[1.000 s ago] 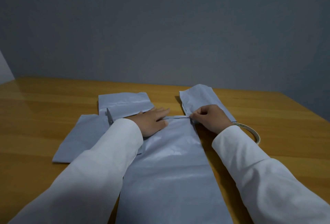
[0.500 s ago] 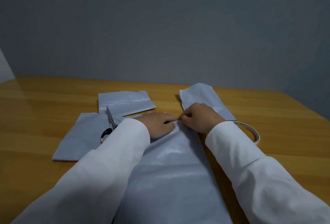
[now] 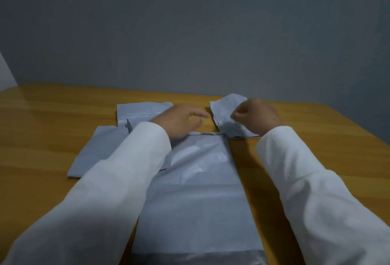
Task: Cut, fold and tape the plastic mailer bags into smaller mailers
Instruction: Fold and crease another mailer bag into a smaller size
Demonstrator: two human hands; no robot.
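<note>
A: Step?
B: Looks like sealing the far edge of the long grey mailer bag (image 3: pixel 196 197), flat mid-table (image 3: pixel 52 129), creased and glossy.
A: Hands?
B: Left hand (image 3: pixel 179 122) above that edge, fingers loosely extended, empty. Right hand (image 3: pixel 253 116) lifted, fingers curled; held contents unclear.
A: Next?
B: Probably press the strip flat.

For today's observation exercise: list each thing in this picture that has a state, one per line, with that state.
long mailer bag: flat, far edge folded
left hand: fingers relaxed, above bag's far edge
right hand: fingers curled, raised
small mailer pieces: flat on table
scissors: mostly hidden by sleeve
</note>
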